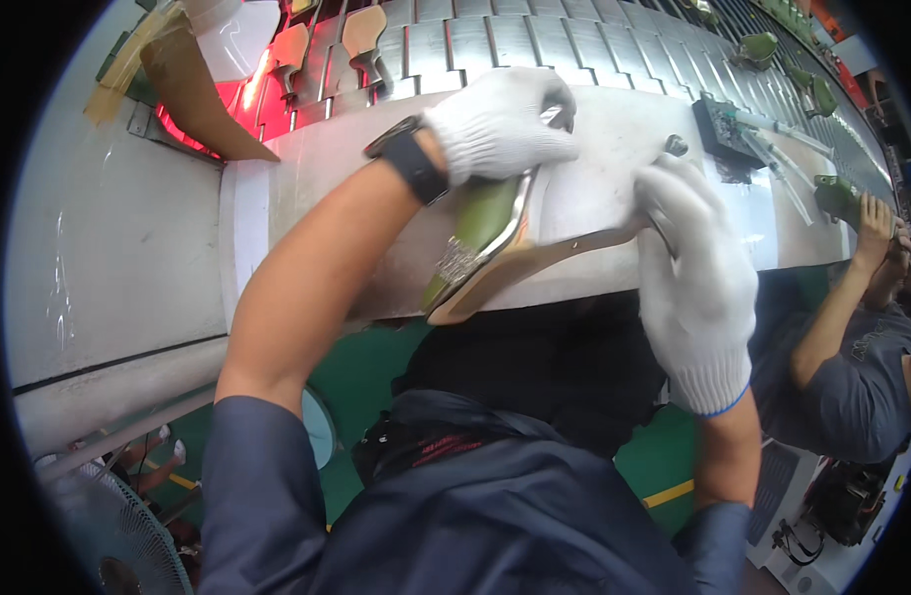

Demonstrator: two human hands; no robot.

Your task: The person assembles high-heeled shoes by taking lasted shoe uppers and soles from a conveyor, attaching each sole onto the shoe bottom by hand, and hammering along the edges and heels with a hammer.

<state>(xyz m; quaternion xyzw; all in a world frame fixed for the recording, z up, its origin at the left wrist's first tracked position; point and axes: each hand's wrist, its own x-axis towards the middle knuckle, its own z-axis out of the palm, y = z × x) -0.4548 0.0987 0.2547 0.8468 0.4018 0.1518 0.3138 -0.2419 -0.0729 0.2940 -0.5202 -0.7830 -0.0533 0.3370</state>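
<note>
My left hand, in a white knit glove, is closed on the upper end of a green shoe. The shoe has a silvery edge and a sparkling ornament near its pointed toe. A dark shiny piece shows at the glove's fingers, and I cannot make out what it is. Along the shoe's side, tilted over the table edge, lies a tan shoe sole, its toe end close against the shoe's toe. My right hand, gloved too and slightly blurred, is closed around the sole's narrow heel end.
The pale worktable borders a metal slat conveyor carrying tan soles under red light at left. A dark block with syringes stands at right. Green shoes lie farther off. Another person works at the right.
</note>
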